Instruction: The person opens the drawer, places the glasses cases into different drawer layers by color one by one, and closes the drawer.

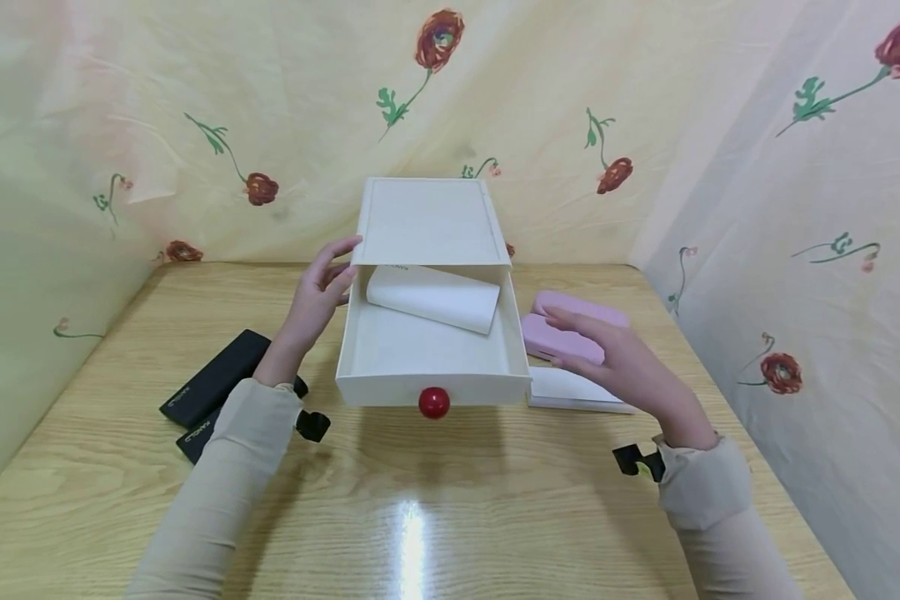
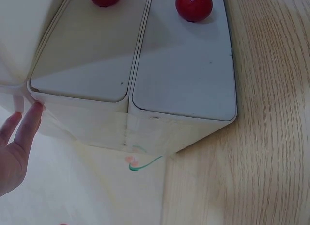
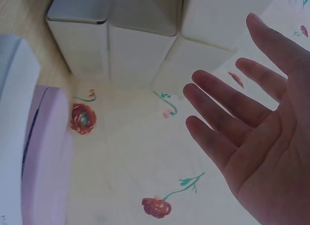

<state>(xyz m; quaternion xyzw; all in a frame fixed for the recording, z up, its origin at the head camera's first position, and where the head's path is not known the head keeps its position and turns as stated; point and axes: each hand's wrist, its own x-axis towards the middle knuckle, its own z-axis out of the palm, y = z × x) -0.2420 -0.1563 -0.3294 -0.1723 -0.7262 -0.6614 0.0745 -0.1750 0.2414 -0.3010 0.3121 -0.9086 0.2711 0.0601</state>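
A white drawer unit (image 1: 433,221) stands at the back of the table, its top drawer (image 1: 390,390) pulled out. Inside that drawer a white glasses-case-shaped box (image 1: 438,298) lies at a slant near the back. My left hand (image 1: 317,296) rests its fingertips on the left side of the unit, fingers fairly straight. In the left wrist view, two lower drawers (image 2: 181,70) with red knobs are closed beneath. To the right of the drawer, my right hand (image 1: 622,362) is held in the air, palm inward, holding nothing. Its fingers (image 3: 218,104) are spread in the right wrist view.
Pink cases (image 1: 570,342) lie on the table right of the unit, partly behind my right hand. A white box (image 1: 577,390) lies in front of them. Two black boxes (image 1: 213,377) lie at the left, partly under my left forearm. A flowered cloth (image 1: 285,125) hangs behind.
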